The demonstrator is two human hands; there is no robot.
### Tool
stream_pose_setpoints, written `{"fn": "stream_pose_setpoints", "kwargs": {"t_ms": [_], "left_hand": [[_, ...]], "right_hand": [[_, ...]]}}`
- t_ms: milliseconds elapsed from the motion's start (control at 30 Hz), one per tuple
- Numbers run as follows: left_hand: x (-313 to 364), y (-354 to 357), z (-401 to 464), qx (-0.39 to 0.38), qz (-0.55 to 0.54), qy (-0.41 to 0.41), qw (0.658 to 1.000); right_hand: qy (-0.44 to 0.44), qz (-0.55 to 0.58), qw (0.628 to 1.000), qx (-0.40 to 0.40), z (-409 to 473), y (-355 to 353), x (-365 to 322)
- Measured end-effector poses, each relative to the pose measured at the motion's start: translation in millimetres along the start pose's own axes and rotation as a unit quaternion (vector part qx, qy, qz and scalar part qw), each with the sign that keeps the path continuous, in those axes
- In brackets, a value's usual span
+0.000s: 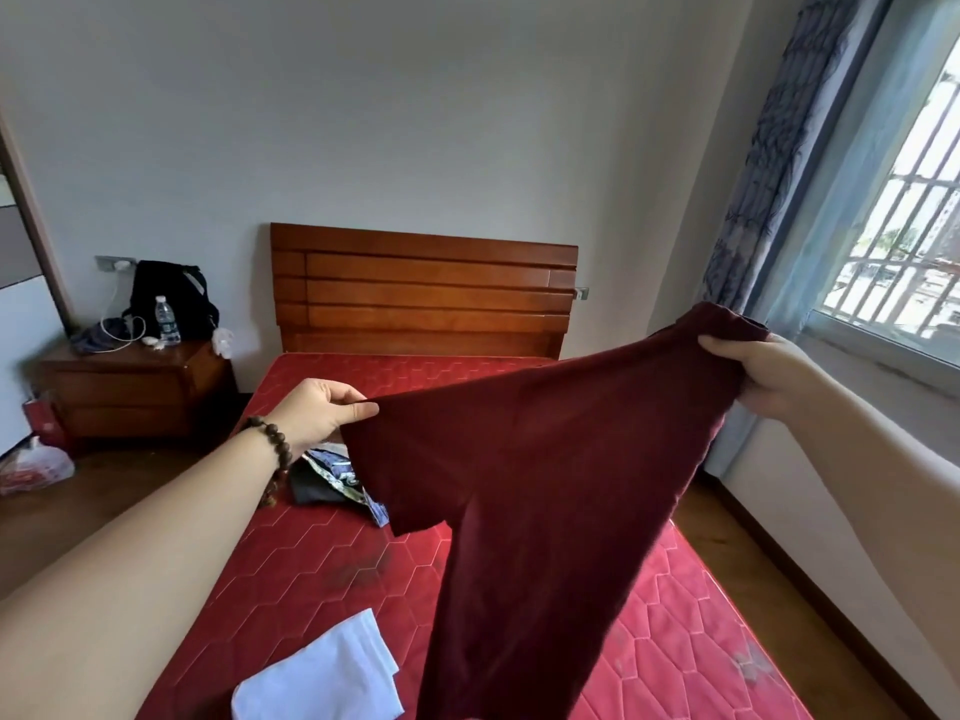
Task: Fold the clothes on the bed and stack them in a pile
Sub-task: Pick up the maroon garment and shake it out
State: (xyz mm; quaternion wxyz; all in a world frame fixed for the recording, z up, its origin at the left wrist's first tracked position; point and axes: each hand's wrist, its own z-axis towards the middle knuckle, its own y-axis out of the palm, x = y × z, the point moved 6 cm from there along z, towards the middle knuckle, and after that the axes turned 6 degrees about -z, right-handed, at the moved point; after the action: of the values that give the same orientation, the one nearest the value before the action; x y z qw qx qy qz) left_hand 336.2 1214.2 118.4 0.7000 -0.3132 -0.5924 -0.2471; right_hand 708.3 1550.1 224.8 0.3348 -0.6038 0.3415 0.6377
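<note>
Maroon soft cloth garment (545, 459) hangs in the air over the red quilted mattress (322, 553) — the left hand (317, 413) pinches one edge, the right hand (763, 371) grips the other, likely stretching it flat for folding beside the white folded cloth (322, 672).

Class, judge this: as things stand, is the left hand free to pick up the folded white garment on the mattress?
Probably not: the left hand pinches the maroon garment, so its grip is taken; the white garment lies unobstructed below.
</note>
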Motion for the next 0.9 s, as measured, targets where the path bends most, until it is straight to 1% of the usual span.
{"fn": "stream_pose_setpoints", "kwargs": {"t_ms": [33,133,200,300,367,433,500,567,667,767,833,900], "left_hand": [[-7.0,4.2,8.2,-0.003,-0.003,-0.023,1.0],[-37.9,20.7,34.5,-0.031,-0.051,-0.133,0.989],[-56.8,31.3,50.9,-0.033,-0.034,-0.189,0.981],[-77.0,44.4,78.3,-0.012,0.004,-0.229,0.973],[-83.7,53.7,98.3,0.015,-0.032,-0.24,0.97],[-82.1,62.4,124.0,0.059,-0.1,-0.221,0.968],[-68.8,66.1,149.4,0.102,-0.15,-0.177,0.967],[-46.7,65.0,172.7,0.118,-0.175,-0.132,0.968],[-4.9,55.0,199.6,0.108,-0.182,-0.074,0.975],[31.6,44.5,212.7,0.087,-0.171,-0.026,0.981],[43.5,45.0,210.8,0.073,-0.162,0.004,0.984],[41.7,48.5,202.2,0.06,-0.159,0.02,0.985]], "right_hand": [[0.01,-0.005,1.0,0.0,10.2,-1.0,6.2],[0.044,-0.011,0.999,0.006,46.5,-2.8,32.2],[0.067,-0.023,0.997,0.015,72.7,-2.3,53.6],[0.09,-0.031,0.995,0.027,109.4,1.9,77.6],[0.087,-0.027,0.995,0.034,132.2,5.9,82.1],[0.078,-0.025,0.996,0.039,158.3,8.0,77.5],[0.062,-0.018,0.997,0.037,183.2,10.3,63.3],[0.026,-0.007,0.999,0.03,206.8,10.2,37.2],[-0.034,0.005,0.999,0.007,234.4,4.6,-7.1],[-0.07,0.008,0.997,-0.025,247.9,-5.8,-36.3],[-0.086,0.008,0.995,-0.046,248.8,-13.8,-38.4],[-0.095,0.008,0.993,-0.065,240.7,-23.8,-27.1]]}}
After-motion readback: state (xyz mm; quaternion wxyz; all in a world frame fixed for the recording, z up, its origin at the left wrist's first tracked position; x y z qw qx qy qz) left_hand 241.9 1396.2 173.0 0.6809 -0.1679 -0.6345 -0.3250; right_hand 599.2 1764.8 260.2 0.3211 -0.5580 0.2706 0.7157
